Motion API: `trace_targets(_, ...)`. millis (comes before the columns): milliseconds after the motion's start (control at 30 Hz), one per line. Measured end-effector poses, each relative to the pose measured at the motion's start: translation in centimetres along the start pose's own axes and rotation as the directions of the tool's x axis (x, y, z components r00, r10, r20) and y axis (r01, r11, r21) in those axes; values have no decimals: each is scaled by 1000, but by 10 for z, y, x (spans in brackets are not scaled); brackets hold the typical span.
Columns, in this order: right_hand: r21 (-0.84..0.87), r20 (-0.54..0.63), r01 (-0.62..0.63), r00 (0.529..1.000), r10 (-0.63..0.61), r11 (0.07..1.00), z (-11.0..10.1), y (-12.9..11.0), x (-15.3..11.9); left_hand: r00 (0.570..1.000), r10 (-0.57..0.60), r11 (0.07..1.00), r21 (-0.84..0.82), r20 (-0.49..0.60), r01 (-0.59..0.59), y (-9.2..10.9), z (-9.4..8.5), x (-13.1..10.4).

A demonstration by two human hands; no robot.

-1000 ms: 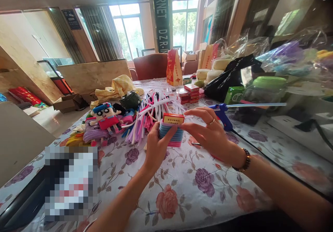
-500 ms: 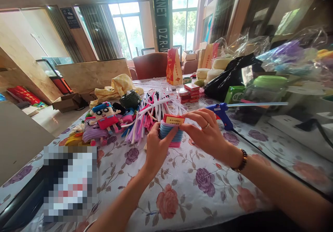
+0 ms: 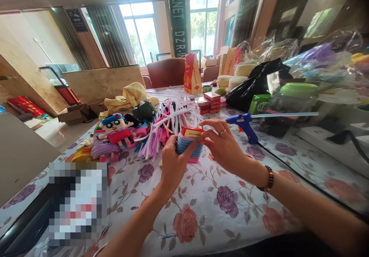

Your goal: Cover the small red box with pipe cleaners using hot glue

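Left of centre, a doll [image 3: 117, 128] near a bundle of fuzzy sticks [image 3: 165, 128]. At centre, the left hand [image 3: 175, 161] grips a blue-and-pink ribbed sleeve [image 3: 183, 145], a small red-and-cream box [image 3: 190, 132] jutting from its top. The right hand [image 3: 229, 147], fingers bent, meets the box's right edge; whether pinching, I cannot tell. Right of centre, a blue glue gun [image 3: 246, 127].

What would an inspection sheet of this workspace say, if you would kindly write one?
Surface: flowered tablecloth, partly covered.
Job's things: small red-and-yellow box, sticking up from a striped piece.
Clutter: pipe cleaners, doll, stacked red boxes, black bag.
Hands: left hand grips the striped piece; right hand is at the box's edge.
Cables: black cord trails from the blue glue gun.
Surroundings: brown chair and windows behind.
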State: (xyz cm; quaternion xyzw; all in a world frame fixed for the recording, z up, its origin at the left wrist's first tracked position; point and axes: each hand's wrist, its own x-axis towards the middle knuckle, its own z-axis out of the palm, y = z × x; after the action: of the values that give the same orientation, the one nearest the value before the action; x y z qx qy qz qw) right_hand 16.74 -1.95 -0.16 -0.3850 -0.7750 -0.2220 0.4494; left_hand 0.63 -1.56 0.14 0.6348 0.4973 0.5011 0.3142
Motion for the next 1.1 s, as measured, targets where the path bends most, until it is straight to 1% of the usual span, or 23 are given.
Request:
trace_targets(167,178,-5,-129,991,132,976,-5,-6,3,998,-56,994,-92,-6,56,-3,-3,4)
trace_targets(267,294,-3,-183,981,192,938,-9,-8,6,998,-70,987,-148,1,69,-3,-4,6)
trace_targets(333,329,0,-208,975,221,921,-10,-7,6,997,-77,983,-165,-2,76,-3,-4,6)
trace_targets(400,301,-9,-221,972,234,928,-8,-5,6,997,-82,980,-181,2,81,-3,-3,6)
trace_targets(467,232,-40,-209,974,224,950,-6,-3,4,997,-81,980,-183,8,81,-3,-2,5)
trace_targets(567,145,-95,-140,983,154,979,-4,-2,3,998,-70,986,-152,11,71,-3,-2,4)
trace_targets(667,110,-110,-92,988,104,990,-4,-3,3,998,-66,990,-122,10,66,-2,-2,3)
trace_targets(900,164,-69,-137,986,150,977,-7,-6,5,995,-91,977,-188,47,98,-4,-2,3)
trace_targets(1100,244,-41,-190,978,206,951,-8,-4,3,995,-96,976,-197,13,97,-3,-2,4)
